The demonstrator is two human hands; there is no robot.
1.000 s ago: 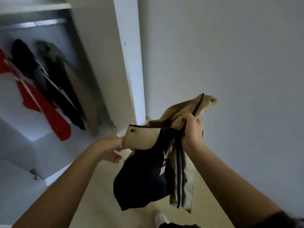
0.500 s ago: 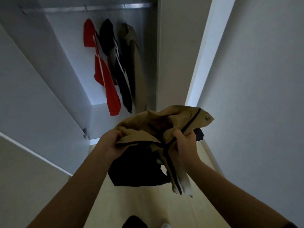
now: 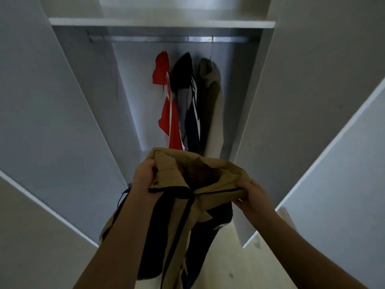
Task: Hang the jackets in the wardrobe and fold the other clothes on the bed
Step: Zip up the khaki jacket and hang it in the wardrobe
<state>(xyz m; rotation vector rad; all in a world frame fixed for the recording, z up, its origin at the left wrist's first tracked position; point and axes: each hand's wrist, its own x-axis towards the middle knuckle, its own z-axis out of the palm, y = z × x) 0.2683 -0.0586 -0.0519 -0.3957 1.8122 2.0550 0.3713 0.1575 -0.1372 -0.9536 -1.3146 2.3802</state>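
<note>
With left hand (image 3: pixel 145 176) and right hand (image 3: pixel 252 192), gripping a tan jacket (image 3: pixel 183 207) before the open wardrobe (image 3: pixel 83 101).
Head view: fingers of both curled tight into the collar, one hand at each end; jacket held up in the air between them, dark lining showing, hem hanging towards the floor (image 3: pixel 256 268). Behind it in the wardrobe, hanging below the rail (image 3: pixel 158 39) towards its right end: red jacket (image 3: pixel 166 113), black jacket (image 3: pixel 185 84), olive jacket (image 3: pixel 213 105), pressed side by side.

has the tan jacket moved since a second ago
Yes. The tan jacket was right of the wardrobe; now it is centred before its opening, below the rail.
</note>
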